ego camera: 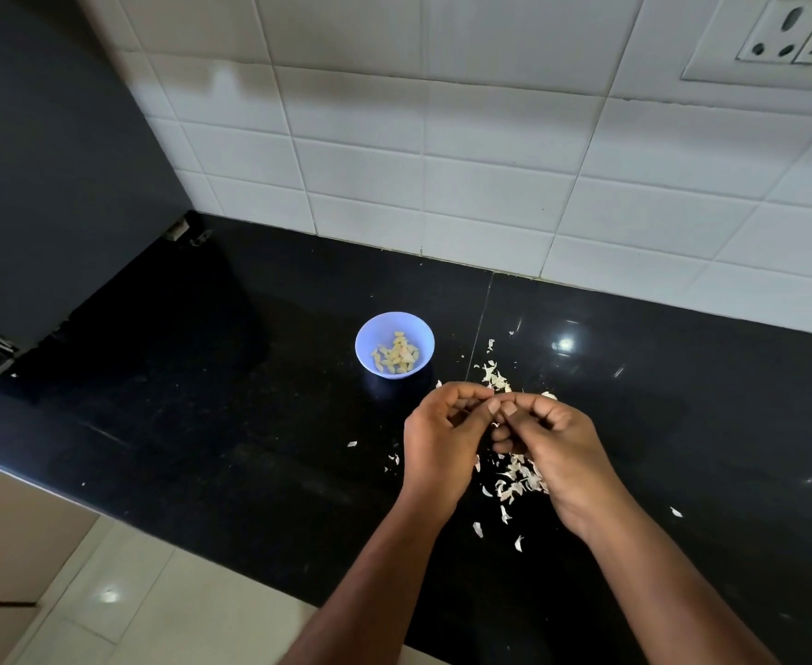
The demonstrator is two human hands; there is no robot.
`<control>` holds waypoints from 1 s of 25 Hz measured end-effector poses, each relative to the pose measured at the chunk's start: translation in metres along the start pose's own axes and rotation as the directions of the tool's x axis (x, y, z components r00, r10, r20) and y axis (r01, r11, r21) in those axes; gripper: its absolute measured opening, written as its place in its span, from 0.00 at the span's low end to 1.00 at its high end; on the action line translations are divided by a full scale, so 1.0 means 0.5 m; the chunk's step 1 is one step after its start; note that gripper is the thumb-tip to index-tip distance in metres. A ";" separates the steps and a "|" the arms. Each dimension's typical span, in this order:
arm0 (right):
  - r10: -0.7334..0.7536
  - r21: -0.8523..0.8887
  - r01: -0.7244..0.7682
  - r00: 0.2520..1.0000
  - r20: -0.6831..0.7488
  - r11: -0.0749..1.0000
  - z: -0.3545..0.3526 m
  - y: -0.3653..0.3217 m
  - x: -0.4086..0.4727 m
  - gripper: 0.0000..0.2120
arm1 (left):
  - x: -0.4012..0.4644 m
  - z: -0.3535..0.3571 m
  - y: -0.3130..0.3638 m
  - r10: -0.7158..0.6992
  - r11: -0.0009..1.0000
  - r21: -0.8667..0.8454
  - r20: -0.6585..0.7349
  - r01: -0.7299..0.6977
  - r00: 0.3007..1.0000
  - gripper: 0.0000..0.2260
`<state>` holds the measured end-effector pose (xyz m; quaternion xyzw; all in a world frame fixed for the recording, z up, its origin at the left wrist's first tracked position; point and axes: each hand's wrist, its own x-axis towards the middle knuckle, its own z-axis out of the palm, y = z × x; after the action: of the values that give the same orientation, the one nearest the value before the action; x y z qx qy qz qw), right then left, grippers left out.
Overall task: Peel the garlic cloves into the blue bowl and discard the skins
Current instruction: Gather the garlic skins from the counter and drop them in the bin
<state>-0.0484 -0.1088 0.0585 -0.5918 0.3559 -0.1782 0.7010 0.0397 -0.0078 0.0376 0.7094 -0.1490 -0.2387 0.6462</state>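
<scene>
Your black stone countertop [202, 424] runs beneath a white tiled wall [442, 160], with one wall socket [787, 36] at the upper right and one dark appliance [49, 160] standing at the left. Your two hands meet above the counter, fingertips together: your left hand [440, 441] and your right hand [555, 448] both curl their fingers around something small between the thumbs. It is too hidden to name; you appear to pinch it from both sides. One blue bowl [394, 344] sits on the counter just beyond your left hand, apart from it. It holds a small heap of peeled garlic cloves [395, 356], pale yellow, too clustered to count exactly. Loose garlic skins [519, 477] lie scattered on the counter in two main patches, one beneath your right hand and one just beyond your fingertips, right of the bowl, with several stray flakes around them. None of the skins lies in the bowl.
</scene>
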 end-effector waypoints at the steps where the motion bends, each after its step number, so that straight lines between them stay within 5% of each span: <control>1: 0.020 0.014 -0.020 0.999 0.030 1.000 -0.002 -0.005 -0.003 0.07 | -0.002 0.002 0.001 -0.022 0.999 -0.028 -0.014 0.022 1.000 0.03; 5: 0.048 -0.023 -0.047 0.998 0.047 0.999 -0.003 -0.012 -0.011 0.06 | -0.001 0.008 0.000 -0.053 0.995 -0.083 -0.036 0.050 0.998 0.02; 12: -0.083 -0.587 0.050 0.996 -0.029 0.808 0.004 -0.014 0.011 0.12 | -0.029 0.034 -0.019 -0.015 0.999 -0.038 -0.117 0.011 0.993 0.07; 14: -0.052 -0.493 0.017 0.997 -0.058 0.870 0.013 -0.015 0.015 0.13 | -0.032 0.036 -0.021 0.048 0.999 0.000 -0.157 -0.049 0.986 0.09; 16: 0.071 -0.211 -0.082 0.996 -0.059 0.974 0.023 -0.009 0.017 0.11 | -0.033 0.039 -0.022 0.029 0.998 -0.057 -0.203 -0.041 0.979 0.06; 21: 0.271 0.051 -0.268 0.962 -0.046 0.962 0.030 0.026 0.028 0.10 | -0.040 0.045 -0.032 -0.140 0.949 -0.307 -0.209 0.071 0.968 0.03; 23: 0.241 0.035 -0.240 0.970 -0.038 0.970 0.027 0.030 0.023 0.10 | -0.036 0.042 -0.037 -0.182 0.916 -0.389 -0.178 0.101 0.967 0.03; 25: 0.084 -0.182 -0.099 0.993 -0.088 0.978 0.014 0.023 0.017 0.07 | -0.031 0.039 -0.042 -0.200 0.885 -0.451 -0.144 0.116 0.969 0.04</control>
<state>-0.0396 -0.1066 0.0453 -0.6302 0.4255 -0.1352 0.6352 0.0144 -0.0136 0.0183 0.5745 0.0282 -0.2505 0.7787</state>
